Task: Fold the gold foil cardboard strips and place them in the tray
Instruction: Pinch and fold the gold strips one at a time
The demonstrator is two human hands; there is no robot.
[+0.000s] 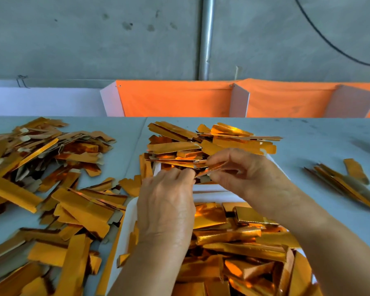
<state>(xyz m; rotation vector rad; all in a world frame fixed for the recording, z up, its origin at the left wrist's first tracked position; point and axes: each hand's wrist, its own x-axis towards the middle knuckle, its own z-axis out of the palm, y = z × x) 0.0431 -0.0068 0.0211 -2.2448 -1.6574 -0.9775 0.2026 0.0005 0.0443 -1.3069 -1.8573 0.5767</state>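
Your two hands meet at the centre of the frame, above the white divider between two tray sections. Your left hand has its fingers curled down onto one end of a gold foil strip, and your right hand pinches the other end between thumb and bent fingers, so both are clamped on the same narrow, glossy piece. The strip is mostly hidden by your fingers; only a creased, mirror-like sliver shows between them.

Below your hands, at lower centre and lower right, the white tray holds a deep jumble of folded strips, flat rectangular sleeves with sharp creases and bright orange-gold reflections. Just above your hands, a second heap of strips fills the farther section, of which only a bit of white wall shows; whether it belongs to the same tray you cannot tell.

On the pale grey tabletop, the left half of the frame is covered by a loose pile of flat strips; some lie foil side up, others show dull brown cardboard backs and notched tab ends. At the right edge lies a small bundle of long thin strips, well apart from the tray.

Behind the tabletop, orange fabric hangs between white panels, and a metal pipe runs up a rough grey concrete wall.
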